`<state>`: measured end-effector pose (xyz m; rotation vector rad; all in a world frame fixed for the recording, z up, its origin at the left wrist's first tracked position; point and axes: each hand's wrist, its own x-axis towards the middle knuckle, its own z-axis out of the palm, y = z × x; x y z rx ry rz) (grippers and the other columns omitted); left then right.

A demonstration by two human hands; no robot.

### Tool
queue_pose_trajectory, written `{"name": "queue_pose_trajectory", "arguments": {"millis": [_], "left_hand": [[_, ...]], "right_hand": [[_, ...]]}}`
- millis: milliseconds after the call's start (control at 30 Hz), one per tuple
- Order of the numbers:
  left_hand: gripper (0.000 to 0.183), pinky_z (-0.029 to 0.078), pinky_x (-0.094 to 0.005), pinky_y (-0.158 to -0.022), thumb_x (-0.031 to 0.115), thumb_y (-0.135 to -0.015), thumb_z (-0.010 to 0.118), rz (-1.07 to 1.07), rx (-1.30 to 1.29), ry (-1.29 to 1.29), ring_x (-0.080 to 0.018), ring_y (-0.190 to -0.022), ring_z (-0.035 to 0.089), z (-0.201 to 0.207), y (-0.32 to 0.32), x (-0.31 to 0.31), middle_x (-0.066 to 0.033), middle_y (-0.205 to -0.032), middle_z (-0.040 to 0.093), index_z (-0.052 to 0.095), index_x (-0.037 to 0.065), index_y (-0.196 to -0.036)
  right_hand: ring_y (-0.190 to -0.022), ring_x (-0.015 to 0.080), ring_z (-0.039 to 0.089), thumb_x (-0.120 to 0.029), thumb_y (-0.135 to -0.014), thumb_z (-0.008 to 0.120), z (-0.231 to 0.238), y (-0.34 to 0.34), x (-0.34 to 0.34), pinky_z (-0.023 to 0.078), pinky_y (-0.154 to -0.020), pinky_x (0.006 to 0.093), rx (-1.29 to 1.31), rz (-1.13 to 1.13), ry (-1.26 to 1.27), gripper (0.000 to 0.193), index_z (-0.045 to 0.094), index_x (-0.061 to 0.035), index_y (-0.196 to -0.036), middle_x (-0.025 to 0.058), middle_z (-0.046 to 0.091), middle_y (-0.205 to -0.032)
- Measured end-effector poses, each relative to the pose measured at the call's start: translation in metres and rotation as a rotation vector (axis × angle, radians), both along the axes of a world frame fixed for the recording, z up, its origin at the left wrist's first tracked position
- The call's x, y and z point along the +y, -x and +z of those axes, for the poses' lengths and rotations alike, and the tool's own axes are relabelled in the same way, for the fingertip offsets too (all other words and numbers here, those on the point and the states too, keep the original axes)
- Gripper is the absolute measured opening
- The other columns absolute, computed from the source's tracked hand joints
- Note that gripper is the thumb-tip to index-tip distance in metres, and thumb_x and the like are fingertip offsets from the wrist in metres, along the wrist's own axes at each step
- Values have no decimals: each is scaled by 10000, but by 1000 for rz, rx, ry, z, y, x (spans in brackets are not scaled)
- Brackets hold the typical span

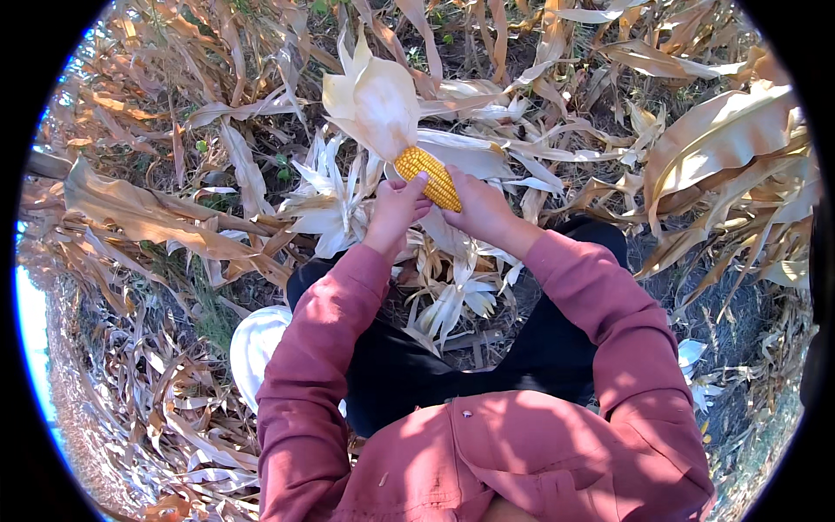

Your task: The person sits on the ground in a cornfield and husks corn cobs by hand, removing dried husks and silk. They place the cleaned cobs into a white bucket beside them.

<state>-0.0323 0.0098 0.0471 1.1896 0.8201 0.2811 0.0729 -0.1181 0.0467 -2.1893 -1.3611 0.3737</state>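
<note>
Head view: both hands are closed on the cob (426,177), which sits between them, out in front of the body and just left of the middle of the scene. The left hand (398,209) grips from the near left, fingers curled in and the thumb pressed on the kernels. The right hand (483,206) grips along the right side, around the near end; some of its fingers are hidden behind the cob, so how far they wrap I cannot tell.

The cob's long axis slants from far left to near right, its narrow end pointing near and right, by the right palm. Off its far-left end the husk (381,103) opens out, peeled away from the kernels and pointing far and left, beyond both hands. Of the two, the left hand looks nearer to where husk and cob meet; neither touches the husk's spread part.

Farther out, pale shucks (327,198) lie left of the left hand, more lie near, between the dark trouser legs (402,376), and dry leaves (718,143) stand at far right.
</note>
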Motion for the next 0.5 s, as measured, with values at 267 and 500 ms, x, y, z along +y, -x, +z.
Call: {"name": "queue_pose_trajectory", "arguments": {"millis": [267, 500], "left_hand": [[339, 515, -345, -640, 273, -843, 626, 231, -32, 443, -198, -771, 623, -67, -32, 28, -85, -907, 611, 530, 31, -1061], [316, 501, -378, -800, 245, -874, 605, 410, -193, 279, -210, -921, 596, -59, -51, 59, -57, -1010, 581, 493, 70, -1112]], "right_hand": [[-943, 346, 538, -107, -771, 549, -32, 5, 27, 462, -814, 429, -322, 178, -134, 447, 474, -23, -1204, 199, 532, -1050], [-896, 347, 567, -174, -767, 641, -29, -9, 28, 467, -799, 418, -88, 4, -288, 458, 481, -1, -1160, 191, 561, -1004]]}}
